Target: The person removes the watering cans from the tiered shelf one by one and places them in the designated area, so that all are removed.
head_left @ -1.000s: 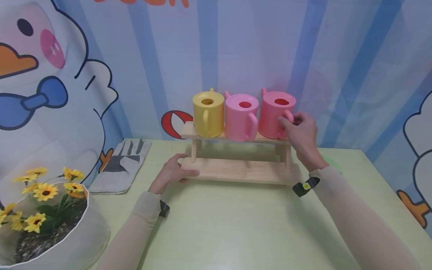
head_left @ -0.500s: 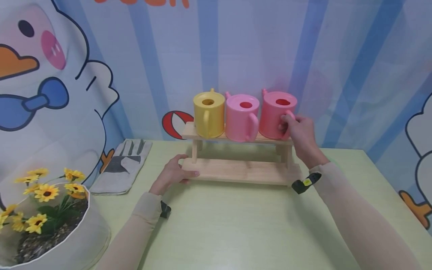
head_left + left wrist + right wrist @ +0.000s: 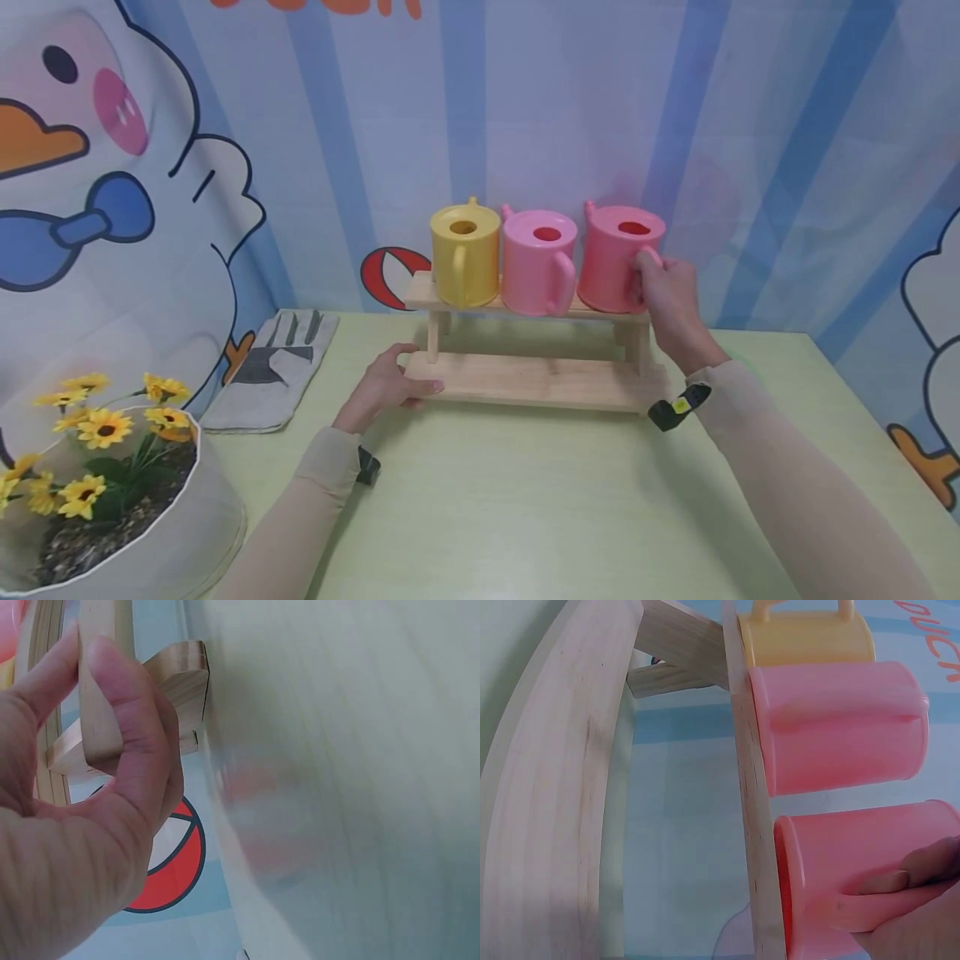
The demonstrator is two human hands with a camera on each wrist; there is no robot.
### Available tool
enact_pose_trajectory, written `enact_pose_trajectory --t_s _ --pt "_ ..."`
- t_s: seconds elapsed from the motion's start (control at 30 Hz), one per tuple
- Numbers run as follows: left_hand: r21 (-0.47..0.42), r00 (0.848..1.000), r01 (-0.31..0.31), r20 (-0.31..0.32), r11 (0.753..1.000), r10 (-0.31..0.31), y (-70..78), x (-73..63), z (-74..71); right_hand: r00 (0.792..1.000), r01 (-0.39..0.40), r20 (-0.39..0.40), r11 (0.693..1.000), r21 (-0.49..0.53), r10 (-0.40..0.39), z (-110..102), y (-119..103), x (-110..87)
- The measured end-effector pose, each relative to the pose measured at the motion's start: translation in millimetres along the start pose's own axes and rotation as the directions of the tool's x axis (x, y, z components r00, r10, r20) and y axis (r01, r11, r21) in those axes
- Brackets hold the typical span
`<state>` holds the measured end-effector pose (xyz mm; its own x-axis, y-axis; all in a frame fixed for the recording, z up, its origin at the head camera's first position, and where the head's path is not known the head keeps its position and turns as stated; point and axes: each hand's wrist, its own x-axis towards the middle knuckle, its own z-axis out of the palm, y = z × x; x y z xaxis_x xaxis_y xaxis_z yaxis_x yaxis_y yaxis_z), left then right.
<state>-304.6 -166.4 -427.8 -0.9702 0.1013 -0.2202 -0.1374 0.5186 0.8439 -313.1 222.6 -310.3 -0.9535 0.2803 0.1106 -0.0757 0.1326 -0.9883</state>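
My right hand [image 3: 672, 307] grips the handle of a darker pink watering can [image 3: 611, 265] at the right end of a wooden two-step stand [image 3: 532, 379]. In the right wrist view the fingers [image 3: 934, 859] wrap that handle, and the can's base is close to the upper board; whether it touches, I cannot tell. A lighter pink watering can [image 3: 534, 267] stands in the middle, a yellow one [image 3: 468, 267] on the left. My left hand [image 3: 381, 385] holds the left end of the lower board, pinching it between thumb and fingers in the left wrist view [image 3: 105, 731].
At the left front of the table [image 3: 480, 500] stands a white pot [image 3: 172, 517] of yellow flowers. Behind it lies a grey-white glove [image 3: 262, 375]. A printed curtain [image 3: 570, 100] hangs close behind the stand.
My right hand has closed further round the handle of the darker pink can. That can has shifted slightly to the right. My left hand stays on the lower board.
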Motion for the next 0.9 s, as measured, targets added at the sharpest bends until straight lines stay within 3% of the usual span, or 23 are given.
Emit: enact_pose_trajectory --t_s 0.47,0.9 --pt "0.001 1.0 0.029 0.011 1.0 -0.029 1.7 2.5 0.2 0.999 0.045 0.011 0.999 -0.003 -0.045 -7 5 -5.3" --pt "-0.007 0.999 0.033 0.018 0.999 -0.033 1.4 2.5 -1.3 0.996 0.089 -0.016 0.996 -0.025 -0.089 -11 0 -29.1"
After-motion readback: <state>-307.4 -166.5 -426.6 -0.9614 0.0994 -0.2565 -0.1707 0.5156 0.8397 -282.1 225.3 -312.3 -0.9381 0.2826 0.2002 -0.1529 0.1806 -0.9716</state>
